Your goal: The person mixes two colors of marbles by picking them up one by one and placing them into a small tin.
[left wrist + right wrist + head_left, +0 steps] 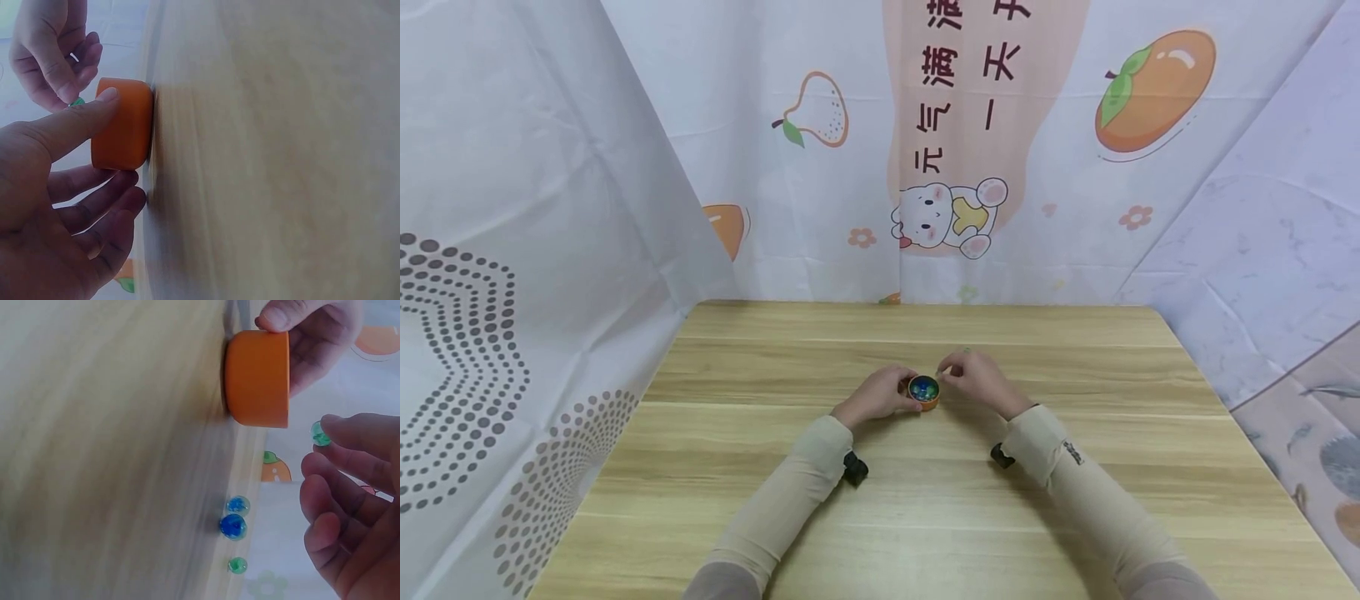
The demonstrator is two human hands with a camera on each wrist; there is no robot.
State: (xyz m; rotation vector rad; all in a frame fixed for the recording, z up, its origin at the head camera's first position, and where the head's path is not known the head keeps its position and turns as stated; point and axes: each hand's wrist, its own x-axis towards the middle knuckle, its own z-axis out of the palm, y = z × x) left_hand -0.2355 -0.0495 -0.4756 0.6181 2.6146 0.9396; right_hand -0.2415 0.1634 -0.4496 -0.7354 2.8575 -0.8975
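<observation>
An orange bowl [928,406] stands upright on the table, with blue and green glass marbles [922,387] showing inside it. My left hand [882,392] grips the bowl from its left side, the thumb lying along the orange wall [128,134] in the left wrist view. Close to the bowl's right rim, my right hand [979,381] pinches a green marble [320,434] between thumb and finger, above rim height and apart from the bowl. Three more marbles lie on the table in the right wrist view: a light blue one [238,505], a dark blue one [233,527] and a green one [237,565].
The light wooden table [880,517] ends at a printed cloth backdrop [835,200], with further cloth at both sides. Dark wrist-worn devices sit below the left sleeve [855,468] and the right sleeve [1002,455].
</observation>
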